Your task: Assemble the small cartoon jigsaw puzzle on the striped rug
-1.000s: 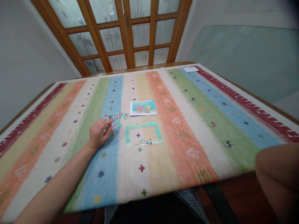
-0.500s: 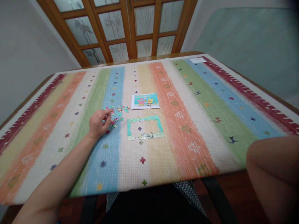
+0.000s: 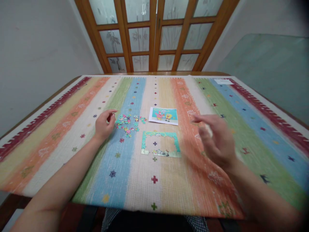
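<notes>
My left hand (image 3: 104, 126) rests at the left edge of a loose pile of small jigsaw pieces (image 3: 127, 122). Its index finger reaches out with the thumb apart below it, and nothing shows between them. To the right, over the orange and white stripes, my right hand (image 3: 217, 140) is in the air, blurred, with thumb and index finger apart and no object visible. Between the hands lies a jigsaw border (image 3: 178, 141), with a gap in its lower edge near the left corner and the cloth showing through its middle. Just beyond it is a cartoon picture card (image 3: 165, 116).
A striped tablecloth (image 3: 135, 167) covers the table. A white paper slip (image 3: 223, 82) lies near the far right corner. Wooden glass-paned doors (image 3: 155, 35) stand behind the table, and a pale green panel (image 3: 270, 64) is at the right.
My right hand has come up over the table's right side. My left hand has drawn back from above the pieces to the pile's left edge. The view has shifted.
</notes>
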{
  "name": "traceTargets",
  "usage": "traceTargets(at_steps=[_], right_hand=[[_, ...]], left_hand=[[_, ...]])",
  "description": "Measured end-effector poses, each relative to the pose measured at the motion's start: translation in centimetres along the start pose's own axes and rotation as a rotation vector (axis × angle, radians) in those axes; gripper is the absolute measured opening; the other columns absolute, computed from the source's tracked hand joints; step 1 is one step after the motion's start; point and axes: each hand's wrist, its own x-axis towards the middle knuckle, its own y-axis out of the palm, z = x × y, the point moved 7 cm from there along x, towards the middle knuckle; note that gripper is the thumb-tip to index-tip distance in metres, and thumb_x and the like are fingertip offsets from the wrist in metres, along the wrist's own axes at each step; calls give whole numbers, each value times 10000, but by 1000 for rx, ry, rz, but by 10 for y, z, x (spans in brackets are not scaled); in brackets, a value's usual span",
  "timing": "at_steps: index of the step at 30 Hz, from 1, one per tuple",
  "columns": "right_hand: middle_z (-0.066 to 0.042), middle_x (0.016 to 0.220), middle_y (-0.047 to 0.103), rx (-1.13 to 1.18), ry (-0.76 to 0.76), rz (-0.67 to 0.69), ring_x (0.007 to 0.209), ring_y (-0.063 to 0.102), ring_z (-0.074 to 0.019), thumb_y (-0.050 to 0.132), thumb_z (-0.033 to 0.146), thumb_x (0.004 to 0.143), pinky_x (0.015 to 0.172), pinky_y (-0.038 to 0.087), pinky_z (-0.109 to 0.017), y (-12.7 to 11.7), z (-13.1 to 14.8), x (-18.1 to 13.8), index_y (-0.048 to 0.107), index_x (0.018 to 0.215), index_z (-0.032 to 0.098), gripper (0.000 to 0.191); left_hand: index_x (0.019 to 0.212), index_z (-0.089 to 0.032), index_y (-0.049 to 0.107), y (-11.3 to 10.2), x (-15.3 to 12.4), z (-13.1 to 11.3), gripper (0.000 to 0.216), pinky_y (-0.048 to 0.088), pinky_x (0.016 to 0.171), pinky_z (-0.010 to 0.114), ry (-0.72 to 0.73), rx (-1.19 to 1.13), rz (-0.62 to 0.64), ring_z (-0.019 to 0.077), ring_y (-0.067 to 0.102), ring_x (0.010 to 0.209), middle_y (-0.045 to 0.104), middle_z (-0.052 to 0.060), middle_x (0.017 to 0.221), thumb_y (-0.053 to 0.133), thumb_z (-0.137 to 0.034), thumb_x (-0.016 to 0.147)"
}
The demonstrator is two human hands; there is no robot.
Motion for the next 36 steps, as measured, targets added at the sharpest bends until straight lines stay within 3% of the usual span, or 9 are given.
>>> traceTargets(at_steps=[2, 6, 9, 12, 15, 18, 25, 32, 36], right_hand=[[-106, 1150, 731, 1, -78, 100, 1066, 703, -280, 526, 285, 1110, 914, 585, -492, 23, -5, -7, 693, 1339, 280, 283], [-114, 1164, 736, 21, -118, 291, 1072, 703, -293, 543, 198, 1074, 907, 572, -508, 60, -19, -23, 724, 1279, 270, 283], [-115, 1140, 730, 71, -46, 300, 1053, 702, -279, 550, 201, 1071, 899, 583, -489, 67, -30, -30, 743, 1233, 256, 258], [-117, 1141, 724, 103, 19, 297, 1049, 702, -277, 564, 208, 1065, 896, 589, -484, 70, -38, -35, 754, 1205, 248, 240], [-115, 1150, 721, 128, 80, 295, 1055, 700, -276, 569, 226, 1068, 905, 588, -482, 70, -45, -37, 757, 1193, 249, 227], [-110, 1150, 720, 148, 112, 296, 1051, 699, -279, 572, 251, 1070, 913, 583, -491, 71, -49, -37, 761, 1185, 261, 221], [-113, 1155, 722, 152, 130, 322, 1059, 693, -285, 569, 266, 1071, 914, 575, -501, 72, -51, -39, 765, 1181, 262, 225], [-116, 1144, 726, 151, 146, 334, 1049, 696, -287, 576, 266, 1067, 910, 582, -508, 72, -50, -38, 772, 1168, 255, 221], [-117, 1131, 730, 144, 144, 335, 1036, 706, -292, 567, 271, 1061, 905, 589, -513, 73, -50, -38, 781, 1157, 261, 235]], left_hand=[[1165, -198, 750, 11, -1, -1, 323, 513, 799, 345, 31, 6, 88, 186, 615, 765, 680, 32, 860, 513, -336, 993], [1257, -216, 729, 35, -8, -8, 369, 507, 1045, 474, 141, 34, 289, 278, 644, 1086, 681, 98, 1076, 547, -437, 1024], [1396, -224, 655, 43, -12, -3, 483, 418, 1208, 570, 135, 28, 374, 336, 563, 1343, 614, 151, 1384, 578, -529, 1029], [1542, -254, 536, 47, -16, 0, 745, 321, 1294, 629, 129, -3, 501, 388, 416, 1531, 441, 174, 1638, 656, -698, 956], [1637, -310, 433, 51, -24, -10, 1034, 251, 1333, 651, 212, -35, 649, 424, 291, 1617, 306, 162, 1746, 753, -833, 804], [1664, -340, 399, 54, -31, -22, 1108, 212, 1351, 650, 286, -24, 742, 427, 258, 1638, 281, 150, 1769, 773, -859, 760], [1674, -287, 376, 55, -30, -23, 1057, 242, 1339, 645, 277, 47, 731, 407, 284, 1635, 301, 193, 1753, 696, -852, 841], [1621, -295, 462, 52, -25, -18, 1009, 285, 1326, 627, 232, -24, 684, 404, 359, 1598, 390, 183, 1712, 782, -798, 807], [1501, -261, 587, 49, -17, -10, 696, 346, 1305, 586, 99, -173, 557, 355, 492, 1510, 544, 151, 1603, 689, -670, 947]])
